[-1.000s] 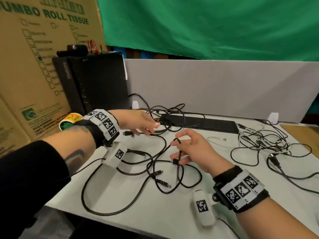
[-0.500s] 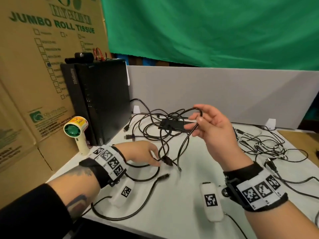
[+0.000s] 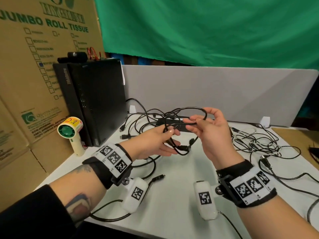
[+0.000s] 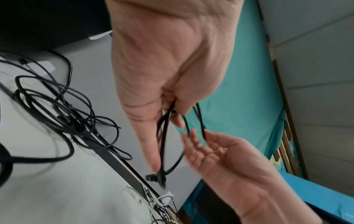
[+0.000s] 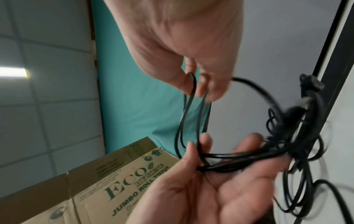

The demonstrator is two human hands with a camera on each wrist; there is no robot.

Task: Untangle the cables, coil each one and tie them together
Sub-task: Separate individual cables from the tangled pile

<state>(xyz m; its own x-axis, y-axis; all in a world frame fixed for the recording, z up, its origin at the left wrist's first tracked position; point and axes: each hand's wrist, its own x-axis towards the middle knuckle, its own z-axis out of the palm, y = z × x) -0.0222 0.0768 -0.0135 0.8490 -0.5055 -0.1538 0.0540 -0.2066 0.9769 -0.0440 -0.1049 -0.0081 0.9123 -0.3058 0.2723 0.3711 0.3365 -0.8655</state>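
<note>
A thin black cable point(image 3: 198, 108) hangs in loose loops between both hands, lifted above the white table point(image 3: 172, 195). My left hand point(image 3: 170, 135) lies palm up, thumb pinching the loops' left side, with the other fingers stretched out beneath. My right hand point(image 3: 198, 122) pinches the loops' right side between thumb and fingertips. A plug end point(image 3: 185, 148) dangles below the hands. The left wrist view shows the cable point(image 4: 164, 136) caught between thumb and forefinger. In the right wrist view the cable point(image 5: 191, 113) runs from my right fingertips down across the left palm.
More black cables point(image 3: 143, 121) lie tangled at the back, around a flat black device point(image 3: 174, 125). Another tangle of black and white cables point(image 3: 255, 140) covers the right side. A black computer tower point(image 3: 96, 100) and a hand-held fan point(image 3: 72, 133) stand left. A grey partition point(image 3: 215, 92) closes the back.
My left hand rose off the table and took hold of the cable loops beside my right hand. The right hand shifted slightly right while holding the cable up.
</note>
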